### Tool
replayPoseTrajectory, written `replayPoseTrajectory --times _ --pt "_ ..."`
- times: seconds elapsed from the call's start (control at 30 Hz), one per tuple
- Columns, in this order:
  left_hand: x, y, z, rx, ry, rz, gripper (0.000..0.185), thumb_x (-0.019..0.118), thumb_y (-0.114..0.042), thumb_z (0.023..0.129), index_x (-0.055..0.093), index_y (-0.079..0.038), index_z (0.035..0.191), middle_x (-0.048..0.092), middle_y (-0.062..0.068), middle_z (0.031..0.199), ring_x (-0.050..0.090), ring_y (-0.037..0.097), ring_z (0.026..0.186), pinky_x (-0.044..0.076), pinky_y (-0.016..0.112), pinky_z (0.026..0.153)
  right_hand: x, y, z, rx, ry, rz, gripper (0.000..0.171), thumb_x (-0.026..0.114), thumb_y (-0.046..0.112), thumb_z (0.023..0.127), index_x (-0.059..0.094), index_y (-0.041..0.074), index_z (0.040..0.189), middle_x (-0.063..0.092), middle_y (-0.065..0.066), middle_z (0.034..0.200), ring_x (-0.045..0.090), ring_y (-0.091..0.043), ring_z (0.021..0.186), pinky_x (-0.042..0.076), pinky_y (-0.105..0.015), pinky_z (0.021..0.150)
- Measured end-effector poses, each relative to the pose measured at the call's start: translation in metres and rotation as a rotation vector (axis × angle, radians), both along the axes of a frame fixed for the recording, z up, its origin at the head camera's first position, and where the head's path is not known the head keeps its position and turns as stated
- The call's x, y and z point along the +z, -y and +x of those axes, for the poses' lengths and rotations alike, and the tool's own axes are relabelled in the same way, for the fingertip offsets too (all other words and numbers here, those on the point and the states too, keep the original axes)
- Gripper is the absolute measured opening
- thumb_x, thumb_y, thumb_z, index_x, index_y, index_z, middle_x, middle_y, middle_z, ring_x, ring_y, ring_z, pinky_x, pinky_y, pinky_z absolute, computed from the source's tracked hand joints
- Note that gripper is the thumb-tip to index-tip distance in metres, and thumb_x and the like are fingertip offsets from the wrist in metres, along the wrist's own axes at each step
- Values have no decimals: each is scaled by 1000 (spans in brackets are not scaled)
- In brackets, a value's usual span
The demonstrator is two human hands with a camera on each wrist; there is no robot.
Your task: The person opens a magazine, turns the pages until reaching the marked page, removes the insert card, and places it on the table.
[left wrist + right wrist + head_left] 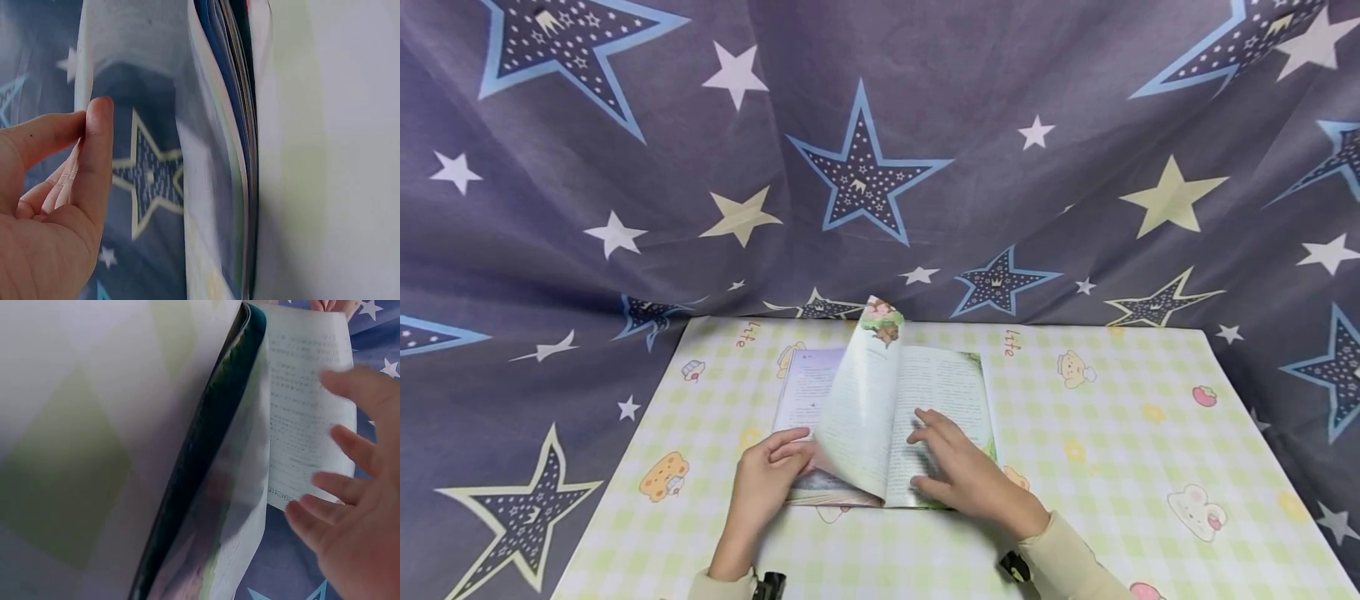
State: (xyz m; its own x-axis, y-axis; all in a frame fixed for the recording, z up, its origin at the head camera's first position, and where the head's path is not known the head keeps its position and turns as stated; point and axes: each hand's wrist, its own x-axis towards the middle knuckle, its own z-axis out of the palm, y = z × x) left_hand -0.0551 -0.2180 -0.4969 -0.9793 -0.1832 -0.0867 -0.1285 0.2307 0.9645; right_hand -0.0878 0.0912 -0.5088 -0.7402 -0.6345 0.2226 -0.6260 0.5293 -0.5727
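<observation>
An open book with printed text lies on the table, and one of its pages stands raised and curved near the middle. My left hand is at the book's left side. In the left wrist view, the thumb and index finger pinch the raised page's edge. Above the right-hand page hovers my right hand, its fingers spread and loosely bent, holding nothing. The right wrist view has the same hand in front of the raised page.
A checked tablecloth with cartoon animals and fruit covers the table. Behind and beside it hangs a dark curtain patterned with stars. Dark straps with small devices are on both wrists, by the light sleeves.
</observation>
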Motion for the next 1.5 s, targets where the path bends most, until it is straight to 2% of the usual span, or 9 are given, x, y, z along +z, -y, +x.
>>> replayPoseTrajectory --times 0.2,0.3,0.4,0.63,0.83,1.07,1.17,1.33,1.5 --pt "0 23 8 68 48 -86 27 75 -13 91 72 -7 118 76 6 95 74 14 82 59 22 70 -3 -1 3 73 20 222 83 82 46 81 45 12 148 28 -18 160 21 -41 147 29 -55 116" --pt "1 28 10 71 67 -87 28 75 -14 92 72 -7 119 76 7 97 73 13 83 59 21 71 -4 -1 4 80 23 284 86 82 46 81 43 11 150 28 -18 160 21 -40 147 27 -55 116" --pt "2 31 11 79 75 -57 29 73 -11 93 70 -4 121 75 10 99 73 14 84 59 23 72 -5 -1 5 90 22 304 82 81 44 83 45 10 149 31 -17 159 25 -39 146 28 -54 116" --pt "2 35 12 111 76 -25 31 72 -10 93 68 0 122 75 13 100 74 15 86 59 24 74 -7 -4 5 123 17 313 72 80 41 86 51 9 144 40 -15 154 35 -38 142 35 -54 113" --pt "1 37 12 129 73 -41 29 72 -9 93 69 0 121 75 13 99 73 13 85 59 23 72 -9 -10 4 146 36 309 63 78 37 88 55 9 140 43 -14 153 36 -37 141 36 -54 111" --pt "1 37 12 136 65 -17 28 71 -6 93 69 1 120 75 15 99 73 12 82 60 24 73 -4 -19 2 162 80 274 55 77 30 90 58 7 136 45 -15 151 37 -36 141 37 -54 111" --pt "1 38 13 142 63 -55 28 71 -9 94 69 0 120 75 13 99 73 10 83 59 22 72 -2 -25 2 160 76 254 45 74 27 93 62 8 131 51 -13 145 44 -32 137 40 -51 110" --pt "1 41 15 156 54 -150 31 73 -14 94 69 -3 122 75 9 104 71 5 89 54 12 76 2 -41 0 109 72 188 31 70 23 96 68 8 122 66 -3 124 60 -22 119 49 -44 102" --pt "2 42 15 162 45 -127 31 73 -14 94 69 -2 122 73 11 110 70 5 94 52 11 80 3 -60 -3 13 72 143 26 70 24 96 71 9 118 70 0 113 65 -18 108 54 -39 93"
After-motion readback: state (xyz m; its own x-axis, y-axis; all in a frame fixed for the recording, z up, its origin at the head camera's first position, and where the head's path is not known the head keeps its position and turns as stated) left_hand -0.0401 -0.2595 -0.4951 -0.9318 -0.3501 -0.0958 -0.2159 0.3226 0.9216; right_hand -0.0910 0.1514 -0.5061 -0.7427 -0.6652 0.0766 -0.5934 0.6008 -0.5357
